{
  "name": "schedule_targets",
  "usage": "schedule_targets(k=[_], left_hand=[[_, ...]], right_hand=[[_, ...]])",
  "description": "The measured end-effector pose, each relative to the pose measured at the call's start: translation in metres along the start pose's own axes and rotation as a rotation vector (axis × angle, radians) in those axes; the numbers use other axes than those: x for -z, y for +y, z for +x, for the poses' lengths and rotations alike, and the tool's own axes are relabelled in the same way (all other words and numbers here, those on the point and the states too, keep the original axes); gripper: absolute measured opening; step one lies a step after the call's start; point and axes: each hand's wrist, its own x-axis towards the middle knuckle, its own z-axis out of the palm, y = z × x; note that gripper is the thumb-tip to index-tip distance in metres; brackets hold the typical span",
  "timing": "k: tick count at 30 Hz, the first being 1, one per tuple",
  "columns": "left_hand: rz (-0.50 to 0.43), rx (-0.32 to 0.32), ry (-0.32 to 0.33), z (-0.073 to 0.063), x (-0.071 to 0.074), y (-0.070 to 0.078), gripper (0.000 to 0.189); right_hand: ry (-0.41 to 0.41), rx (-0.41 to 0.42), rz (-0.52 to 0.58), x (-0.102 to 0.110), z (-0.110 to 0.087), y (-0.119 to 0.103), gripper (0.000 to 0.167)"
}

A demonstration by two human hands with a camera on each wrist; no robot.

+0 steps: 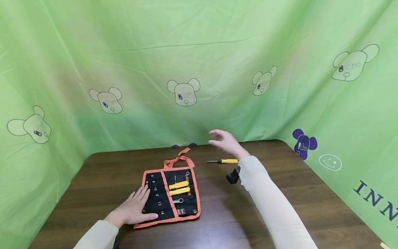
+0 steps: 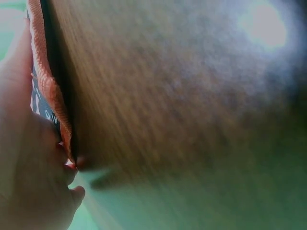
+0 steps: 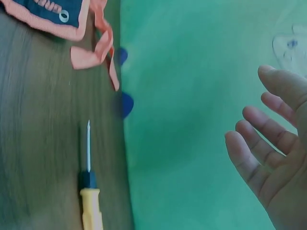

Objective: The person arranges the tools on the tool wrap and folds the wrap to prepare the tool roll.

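Left hand (flat) on tool roll

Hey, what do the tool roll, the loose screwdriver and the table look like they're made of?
Tool roll: likely black woven fabric, matte, with orange webbing trim and tie.
Screwdriver: yellow handle, probably glossy plastic; thin shaft with a metallic glint.
Table: dark wood grain, slight sheen; could be laminate.

One tool roll, three yellow-handled screwdrivers, one wrench, two hands.
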Motion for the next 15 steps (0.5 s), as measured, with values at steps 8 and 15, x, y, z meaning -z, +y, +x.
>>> schedule_targets(k=[8,15], left_hand=[[-0.009,-0.005,0.005,0.001,0.000,-0.001,0.101],[-0.001,-0.001,0.008,0.003,-0.002,-0.002,0.101]], right_hand=[[0.046,-0.038,-0.008,0.012,-0.010,0.028,0.043],[0.092,-0.065,-0.060,0.013,-0.020,0.054,0.041]])
